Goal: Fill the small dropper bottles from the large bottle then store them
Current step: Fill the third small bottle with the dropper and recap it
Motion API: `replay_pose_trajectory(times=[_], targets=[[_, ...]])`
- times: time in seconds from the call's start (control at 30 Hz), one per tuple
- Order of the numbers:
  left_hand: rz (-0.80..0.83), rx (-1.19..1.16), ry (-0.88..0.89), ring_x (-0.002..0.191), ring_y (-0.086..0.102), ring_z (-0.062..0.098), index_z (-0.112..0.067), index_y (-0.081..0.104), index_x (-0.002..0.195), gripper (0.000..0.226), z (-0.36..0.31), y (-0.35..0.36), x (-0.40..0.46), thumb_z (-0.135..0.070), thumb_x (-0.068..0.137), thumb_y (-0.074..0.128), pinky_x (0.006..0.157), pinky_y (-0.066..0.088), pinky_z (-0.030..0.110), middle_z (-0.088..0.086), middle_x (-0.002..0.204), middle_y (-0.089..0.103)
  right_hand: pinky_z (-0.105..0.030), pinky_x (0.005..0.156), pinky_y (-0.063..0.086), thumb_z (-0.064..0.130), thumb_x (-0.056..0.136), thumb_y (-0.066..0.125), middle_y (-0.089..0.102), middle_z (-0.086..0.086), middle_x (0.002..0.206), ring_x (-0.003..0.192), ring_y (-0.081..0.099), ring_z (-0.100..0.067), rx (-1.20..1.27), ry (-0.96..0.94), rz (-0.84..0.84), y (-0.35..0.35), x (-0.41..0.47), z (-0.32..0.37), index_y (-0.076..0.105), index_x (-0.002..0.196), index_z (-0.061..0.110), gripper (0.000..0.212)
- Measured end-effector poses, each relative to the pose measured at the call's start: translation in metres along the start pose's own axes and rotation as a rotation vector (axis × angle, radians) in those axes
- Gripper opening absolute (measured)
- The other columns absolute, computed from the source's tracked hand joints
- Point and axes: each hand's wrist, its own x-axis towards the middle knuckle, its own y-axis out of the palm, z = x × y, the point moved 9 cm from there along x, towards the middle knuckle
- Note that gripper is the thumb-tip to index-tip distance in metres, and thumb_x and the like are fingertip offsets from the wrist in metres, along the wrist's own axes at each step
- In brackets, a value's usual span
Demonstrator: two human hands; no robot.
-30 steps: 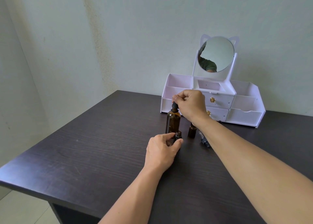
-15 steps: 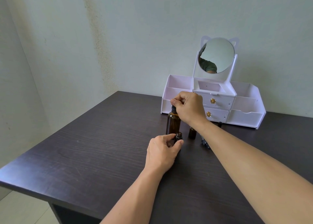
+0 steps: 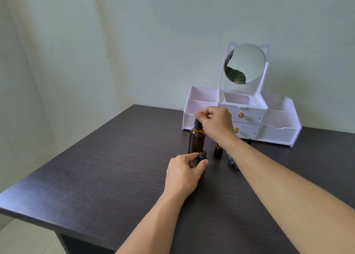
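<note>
Tall amber glass bottle (image 3: 196, 140) stands upright mid-counter, in front of the white drawer organiser with round mirror (image 3: 276, 117) at the far side. Right hand (image 3: 216, 123) pinches its black dropper top (image 3: 197, 123). Left hand (image 3: 185, 172) grips a small uncapped amber glass bottle (image 3: 202, 156) just near of it. A second small amber bottle (image 3: 218, 150) stands to the right on the dark wood-grain counter (image 3: 107, 177). Judgement: glass is rigid, smooth, breakable; small bottles light and easily tipped. Hold by the body, low.
</note>
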Motion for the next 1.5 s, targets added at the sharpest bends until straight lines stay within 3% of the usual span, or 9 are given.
replay_pose_trajectory(times=[0.23,0.37,0.67,0.83,0.9,1.07,1.2,1.33,1.5], targets=[[-0.007,0.001,-0.007,0.071,0.061,0.004,-0.022,0.06,0.131,0.051,-0.001,-0.001,-0.001,-0.046,0.086,0.066,0.078,0.057,0.027,-0.012,0.076,0.063,-0.03,0.074,0.058,0.018,0.087,0.068,0.074,-0.005,0.076,0.071,0.072,-0.013,0.073,-0.038,-0.014,-0.014,0.002,0.019,0.073,0.082,0.01,0.011],[-0.008,-0.004,-0.005,0.067,0.061,0.005,-0.024,0.063,0.127,0.047,-0.001,-0.001,-0.002,-0.046,0.086,0.067,0.077,0.057,0.03,-0.012,0.07,0.062,-0.012,0.065,0.052,0.018,0.087,0.068,0.073,-0.001,0.071,0.062,0.069,-0.002,0.089,-0.094,-0.064,-0.029,0.007,0.039,0.072,0.08,0.012,0.011],[-0.004,-0.029,0.014,0.06,0.056,0.004,-0.026,0.066,0.124,0.044,0.001,0.001,-0.001,-0.048,0.086,0.066,0.064,0.05,0.021,-0.012,0.064,0.058,-0.01,0.062,0.051,0.014,0.087,0.068,0.069,0.0,0.068,0.058,0.067,0.001,0.154,-0.191,-0.132,-0.06,0.015,0.074,0.071,0.084,0.003,0.011],[-0.002,-0.028,0.003,0.059,0.054,0.004,-0.026,0.066,0.124,0.043,0.001,0.001,0.0,-0.048,0.086,0.066,0.062,0.045,0.019,-0.013,0.064,0.057,-0.028,0.073,0.06,0.015,0.086,0.07,0.072,-0.002,0.071,0.063,0.071,-0.008,0.155,-0.171,-0.099,-0.064,0.013,0.073,0.072,0.082,0.005,0.011],[-0.003,-0.023,0.0,0.062,0.055,0.003,-0.025,0.065,0.125,0.044,0.001,0.001,-0.001,-0.046,0.086,0.066,0.066,0.05,0.021,-0.014,0.066,0.057,-0.036,0.077,0.06,0.017,0.085,0.072,0.073,-0.001,0.071,0.066,0.072,-0.011,0.129,-0.16,-0.058,-0.061,0.008,0.07,0.072,0.077,0.011,0.01],[-0.007,-0.011,-0.01,0.069,0.055,0.004,-0.022,0.061,0.13,0.051,0.002,0.0,0.001,-0.046,0.086,0.067,0.081,0.058,0.03,0.0,0.089,0.071,-0.044,0.079,0.059,0.019,0.083,0.073,0.074,-0.009,0.075,0.072,0.073,-0.022,0.09,-0.138,0.002,-0.051,-0.002,0.055,0.074,0.08,0.006,0.013],[-0.008,-0.014,-0.001,0.064,0.054,0.003,-0.023,0.062,0.128,0.047,0.001,0.0,-0.001,-0.044,0.086,0.066,0.073,0.054,0.022,-0.008,0.075,0.064,-0.044,0.079,0.059,0.022,0.083,0.073,0.074,-0.008,0.076,0.073,0.073,-0.021,0.054,-0.122,0.026,-0.046,-0.009,0.045,0.074,0.082,0.005,0.017],[-0.009,-0.016,-0.005,0.064,0.054,0.003,-0.022,0.062,0.128,0.047,0.001,0.0,0.0,-0.044,0.086,0.067,0.073,0.054,0.022,0.001,0.092,0.072,-0.045,0.08,0.058,0.024,0.083,0.073,0.074,-0.008,0.078,0.076,0.072,-0.022,0.039,-0.101,0.024,-0.046,-0.013,0.037,0.075,0.084,0.006,0.018],[-0.006,-0.024,-0.001,0.078,0.066,0.011,-0.022,0.062,0.129,0.049,0.001,0.0,-0.001,-0.044,0.086,0.067,0.077,0.056,0.025,0.003,0.097,0.073,-0.039,0.078,0.059,0.021,0.084,0.072,0.074,-0.008,0.08,0.076,0.071,-0.019,-0.001,-0.111,0.014,-0.046,-0.019,0.037,0.074,0.087,0.006,0.016]])
